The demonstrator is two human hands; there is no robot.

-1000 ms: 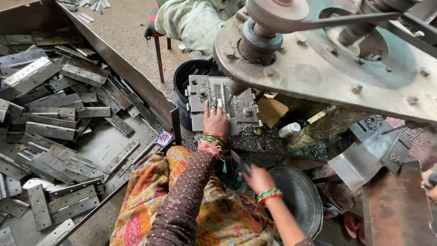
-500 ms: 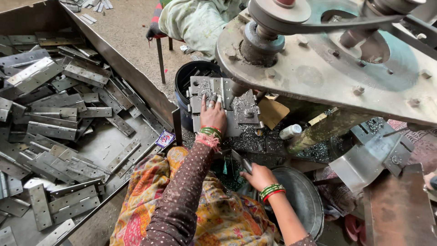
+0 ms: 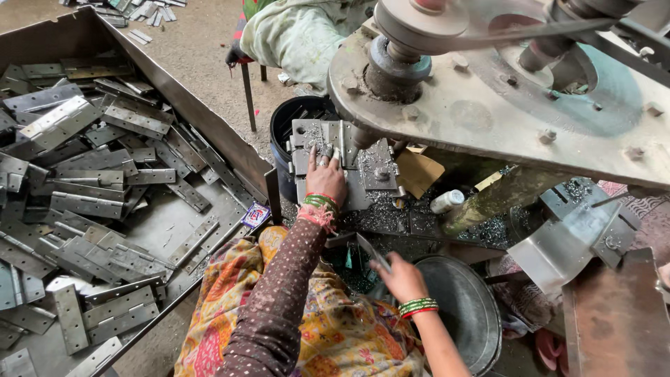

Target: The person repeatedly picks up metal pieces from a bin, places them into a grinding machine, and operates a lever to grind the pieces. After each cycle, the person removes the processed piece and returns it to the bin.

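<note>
Head view: looked down on a seated person's two bare hands at a grey metal press machine (image 3: 488, 119), a patterned orange and yellow cloth (image 3: 230, 307) across the lap
Left hand: the left hand (image 3: 325, 178) lay palm down, fingers spread flat and gripping nothing, on a grey steel hinge plate (image 3: 314, 139) resting on the machine's bed beneath the round steel head (image 3: 398, 66)
Right hand: the right hand (image 3: 399, 278) was closed around a flat grey metal hinge piece (image 3: 370, 250), held just above the rim of a round dark metal pan (image 3: 460, 307)
Bracelets: green and red bangles (image 3: 417, 306) sat on the right wrist, a like set on the left
Bed: silvery metal shavings (image 3: 377, 216) lay scattered near the left hand
Tray: a large rusty sheet-metal tray (image 3: 174, 91) to the left held a heap of grey steel hinges (image 3: 84, 174), well apart from both hands
Bucket: a black round bucket (image 3: 286, 126) stood just beside the bed
</note>
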